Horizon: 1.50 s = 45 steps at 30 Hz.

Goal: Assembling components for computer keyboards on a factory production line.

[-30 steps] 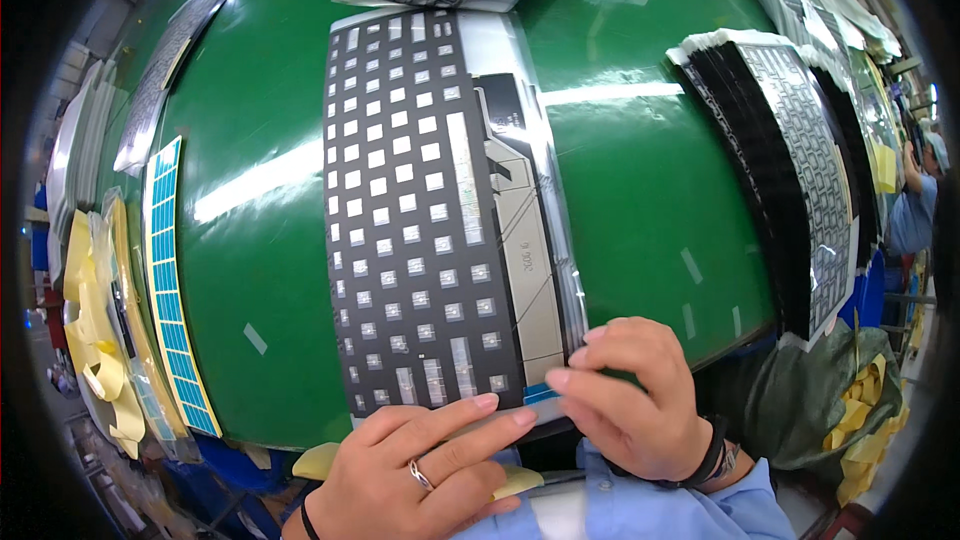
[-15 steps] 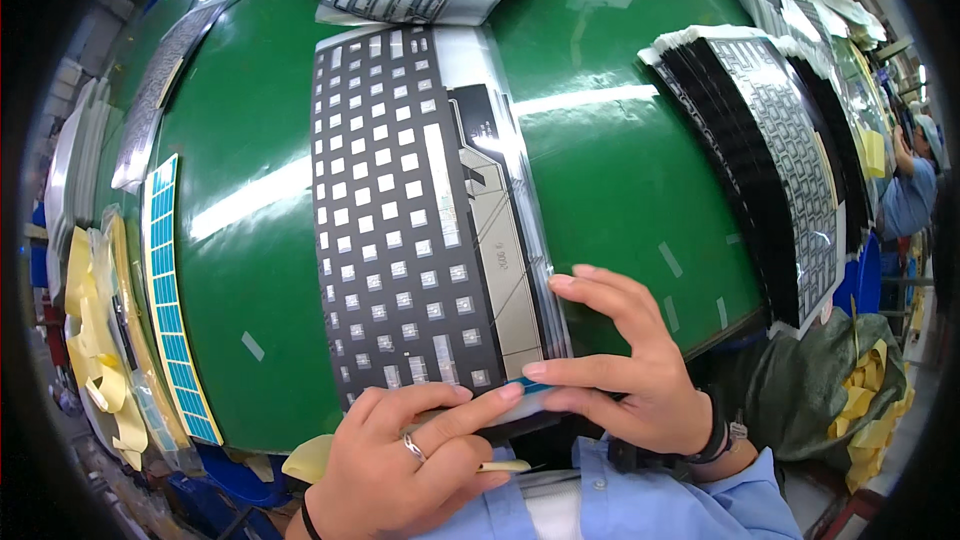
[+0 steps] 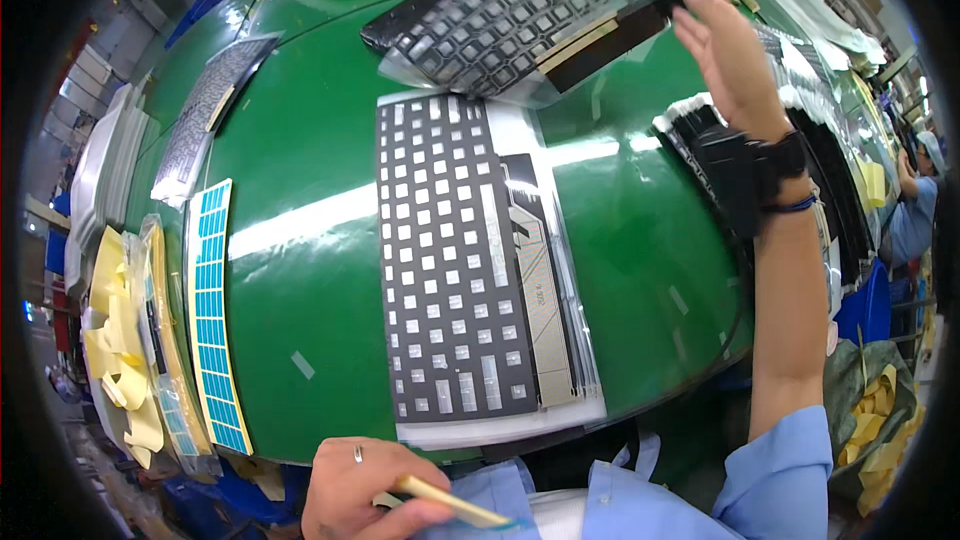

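In front of me lies a black keyboard film (image 3: pixel 430 230) with rows of pale key squares, on clear and white sheets. A grey printed panel (image 3: pixel 545 310) runs along its right side. At the near edge my left hand (image 3: pixel 370 490) is closed round a thin pale-yellow stick (image 3: pixel 455 502) with a bluish end. My right hand (image 3: pixel 730 55) reaches far forward, its fingers at the right corner of another keyboard film sheet (image 3: pixel 540 15). That sheet is tilted and blurred at its upper part. The fingertips partly hide behind its edge.
A yellow-backed strip of teal labels (image 3: pixel 210 310) lies at left, with a further keyboard film (image 3: pixel 210 110) beyond it. Stacked black keyboard films (image 3: pixel 690 130) stand at right, behind my forearm. Peeled yellow backing paper (image 3: pixel 120 350) hangs at the left edge. A person (image 3: pixel 910 190) sits far right.
My right hand has left the near edge of the keyboard film and reached forward to the far sheet, which has shifted and tilted. My left hand has drawn back with the stick. The view has shifted.
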{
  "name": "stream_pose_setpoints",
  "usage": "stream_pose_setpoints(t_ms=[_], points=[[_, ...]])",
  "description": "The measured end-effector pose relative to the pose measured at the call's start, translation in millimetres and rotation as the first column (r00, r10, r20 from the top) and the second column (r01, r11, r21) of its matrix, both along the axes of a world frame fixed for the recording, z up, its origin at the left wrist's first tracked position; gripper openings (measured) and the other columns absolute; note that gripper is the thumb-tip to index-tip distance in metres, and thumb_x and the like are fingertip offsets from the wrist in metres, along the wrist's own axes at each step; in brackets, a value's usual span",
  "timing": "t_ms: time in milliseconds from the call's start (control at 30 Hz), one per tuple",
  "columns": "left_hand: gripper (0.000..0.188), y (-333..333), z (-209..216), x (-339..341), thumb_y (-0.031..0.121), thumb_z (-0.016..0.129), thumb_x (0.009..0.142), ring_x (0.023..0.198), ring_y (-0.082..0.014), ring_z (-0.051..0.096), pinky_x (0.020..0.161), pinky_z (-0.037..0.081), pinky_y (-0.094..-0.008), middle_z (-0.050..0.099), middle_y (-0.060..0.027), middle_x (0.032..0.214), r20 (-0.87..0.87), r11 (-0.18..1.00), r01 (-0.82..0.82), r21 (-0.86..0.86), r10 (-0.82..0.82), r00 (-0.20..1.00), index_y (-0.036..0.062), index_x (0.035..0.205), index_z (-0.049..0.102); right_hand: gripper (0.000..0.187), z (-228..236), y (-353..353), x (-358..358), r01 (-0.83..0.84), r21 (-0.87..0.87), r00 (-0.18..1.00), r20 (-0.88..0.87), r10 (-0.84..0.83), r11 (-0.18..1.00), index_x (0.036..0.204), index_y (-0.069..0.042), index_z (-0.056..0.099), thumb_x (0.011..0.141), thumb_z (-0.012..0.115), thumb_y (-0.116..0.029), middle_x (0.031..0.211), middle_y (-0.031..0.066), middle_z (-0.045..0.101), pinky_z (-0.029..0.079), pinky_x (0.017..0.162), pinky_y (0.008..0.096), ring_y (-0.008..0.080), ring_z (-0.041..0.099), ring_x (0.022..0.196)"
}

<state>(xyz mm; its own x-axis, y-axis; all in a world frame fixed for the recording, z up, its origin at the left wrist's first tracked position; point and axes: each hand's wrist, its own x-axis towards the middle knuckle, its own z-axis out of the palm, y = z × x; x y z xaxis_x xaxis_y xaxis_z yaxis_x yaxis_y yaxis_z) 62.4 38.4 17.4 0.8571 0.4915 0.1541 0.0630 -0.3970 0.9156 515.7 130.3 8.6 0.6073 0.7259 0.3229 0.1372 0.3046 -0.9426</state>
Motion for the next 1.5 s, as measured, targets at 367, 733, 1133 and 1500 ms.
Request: stream_pose_setpoints(t_ms=[367,733,1133,1500], points=[[0.029,11,-6,10,0.027,0.070,0.082,0.053,-0.0107,0.060,0.051,0.044,-0.0228,0.064,-0.0054,0.062,-0.148,0.894,-0.448,0.007,0.444,0.884,0.0004,0.076,0.061,0.027,-7,-160,-225,-0.713,-0.285,0.471,0.484,0.738,0.641,0.109,0.000,0.065,0.083,0.063,-0.006,0.109,0.0147,0.064,0.054,0.077,0.0333,0.0274,0.066,0.093],[0.016,17,7,22,0.015,0.073,0.081,0.057,-0.0138,0.062,0.051,0.045,-0.0240,0.066,-0.0065,0.069,-0.195,0.888,-0.174,-0.425,0.098,0.976,0.0013,0.081,0.065,0.021,-6,-191,-211,-0.722,-0.168,0.430,0.651,0.625,0.671,0.101,0.004,0.069,0.085,0.058,-0.005,0.106,0.0164,0.066,0.057,0.073,0.0304,0.0237,0.068,0.085],[0.025,-6,-14,31,0.029,0.077,0.075,0.076,-0.0223,0.068,0.058,0.051,-0.0297,0.072,-0.0052,0.086,-0.088,0.942,-0.045,0.332,0.078,0.993,0.0110,0.072,0.060,0.023,-46,-192,-207,-0.366,-0.223,0.675,0.605,0.423,0.903,0.094,-0.005,0.070,0.071,0.071,-0.003,0.095,0.0057,0.067,0.051,0.068,0.0312,0.0210,0.064,0.083],[0.027,-10,-22,27,0.032,0.075,0.077,0.094,-0.0177,0.068,0.063,0.044,-0.0265,0.072,-0.0007,0.103,-0.209,0.891,0.026,0.453,0.078,0.975,0.0155,0.067,0.056,0.026,-50,-188,-208,-0.329,-0.254,0.616,0.673,0.410,0.910,0.093,-0.005,0.071,0.067,0.071,-0.003,0.096,0.0034,0.067,0.051,0.068,0.0314,0.0207,0.063,0.084]])
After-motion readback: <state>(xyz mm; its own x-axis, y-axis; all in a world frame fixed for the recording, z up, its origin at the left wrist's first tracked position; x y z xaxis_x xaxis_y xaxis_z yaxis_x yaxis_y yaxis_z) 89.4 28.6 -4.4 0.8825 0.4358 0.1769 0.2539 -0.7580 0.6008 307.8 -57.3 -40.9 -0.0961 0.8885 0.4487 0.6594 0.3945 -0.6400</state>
